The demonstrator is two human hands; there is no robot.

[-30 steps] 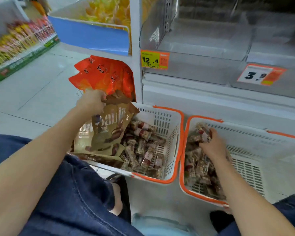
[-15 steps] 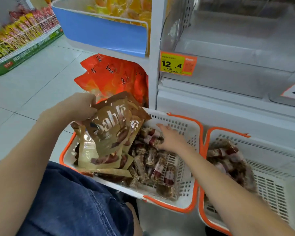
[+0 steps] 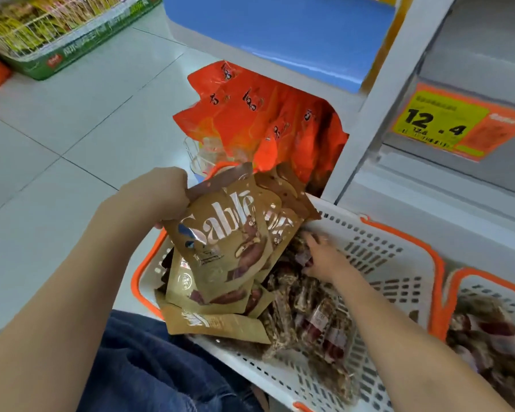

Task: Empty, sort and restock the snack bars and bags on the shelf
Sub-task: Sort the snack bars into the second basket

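My left hand (image 3: 158,197) grips the top edge of a bunch of gold-brown "Sablé" bags (image 3: 229,242) and holds them tilted over the left side of a white basket with orange rim (image 3: 399,242). More gold bags (image 3: 214,322) lie in the basket's near left corner. My right hand (image 3: 324,257) reaches into the basket, fingers spread on wrapped snack bars (image 3: 315,316) just under the held bags; I cannot tell whether it grips one. A second white basket (image 3: 482,286) at the right also holds snack bars (image 3: 488,340).
Orange bags (image 3: 259,120) stand on the floor beside the shelf post (image 3: 366,123). The white shelf carries a yellow-orange price tag "12.4" (image 3: 452,123). A blue bin (image 3: 280,34) sits above. A green display rack with snacks (image 3: 57,31) stands far left. My jeans-clad knee (image 3: 149,367) is below.
My right hand left the right basket and moved into the left basket among the bars. My left hand lifted the gold bags higher. The view has shifted left and closer.
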